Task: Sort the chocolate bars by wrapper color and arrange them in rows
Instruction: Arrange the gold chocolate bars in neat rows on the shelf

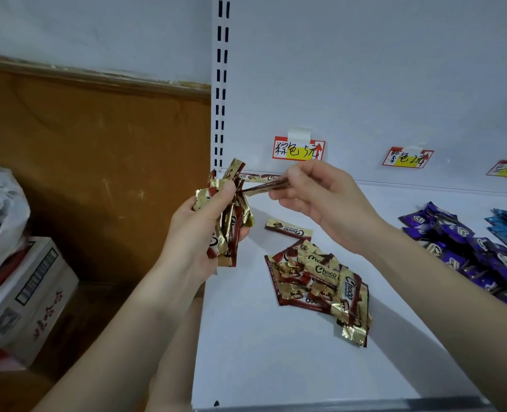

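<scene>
A bundle of brown bars (229,224) is gripped by the left hand (198,231). At its 2 o'clock, a single bar (258,187) is pinched by the right hand (326,206) fingers (290,174).

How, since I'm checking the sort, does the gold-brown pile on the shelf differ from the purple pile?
The gold-brown pile has gold and brown wrappers; the purple pile has purple ones. The gold-brown pile is a compact heap; the purple pile stretches in a long band further right. Both lie overlapping on the white shelf, unheld.
</scene>
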Demonstrator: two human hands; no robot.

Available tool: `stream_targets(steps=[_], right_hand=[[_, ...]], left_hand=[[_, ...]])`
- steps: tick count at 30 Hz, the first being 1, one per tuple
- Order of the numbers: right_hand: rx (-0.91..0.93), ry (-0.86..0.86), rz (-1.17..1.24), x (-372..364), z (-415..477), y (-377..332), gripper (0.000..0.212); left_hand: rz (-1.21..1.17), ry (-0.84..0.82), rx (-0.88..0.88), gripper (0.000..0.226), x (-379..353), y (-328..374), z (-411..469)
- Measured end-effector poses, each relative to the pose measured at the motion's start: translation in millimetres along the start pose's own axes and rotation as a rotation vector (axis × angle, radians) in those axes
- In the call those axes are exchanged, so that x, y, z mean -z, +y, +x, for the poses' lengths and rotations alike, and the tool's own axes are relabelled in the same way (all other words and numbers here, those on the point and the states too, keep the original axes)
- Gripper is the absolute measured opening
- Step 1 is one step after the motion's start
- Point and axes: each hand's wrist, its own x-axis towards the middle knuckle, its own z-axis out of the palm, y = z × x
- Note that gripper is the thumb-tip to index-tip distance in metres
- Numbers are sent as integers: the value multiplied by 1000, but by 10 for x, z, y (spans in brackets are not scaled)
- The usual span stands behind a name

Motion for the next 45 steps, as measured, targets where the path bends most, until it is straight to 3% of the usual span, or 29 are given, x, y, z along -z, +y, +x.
stream_targets(steps=[7, 14, 22, 26, 29, 32, 34, 39, 42, 45], right_hand=[[76, -114, -288, 33, -37, 0, 27], [65, -69, -312, 41, -11, 32, 33], [-347, -87, -63, 63, 80, 99, 16], [-406, -47, 287, -29, 196, 109, 8], [-378, 29, 341, -29, 418, 78, 9], [-286, 22, 11, 0, 666, 97, 16], [-204, -104, -370, -22, 793, 148, 17], [59, -332, -1003, -200, 1015, 341, 34], [188, -309, -1161, -202, 1031, 460, 31], [289, -172, -1184, -139, 944, 488, 36]], left_hand=[[7, -21, 26, 40, 17, 4, 44], [122, 14, -67, 31, -48, -32, 69], [100, 53, -129, 25, -52, -76, 91], [89, 46, -116, 24, -38, -71, 105], [58, 67, -100, 23, 29, -42, 134], [35, 95, -97, 22, 102, -11, 167], [37, 110, -99, 26, 129, 6, 178], [32, 144, -112, 28, 183, 38, 201], [26, 150, -112, 23, 220, 39, 224], [23, 133, -109, 19, 239, 31, 241]])
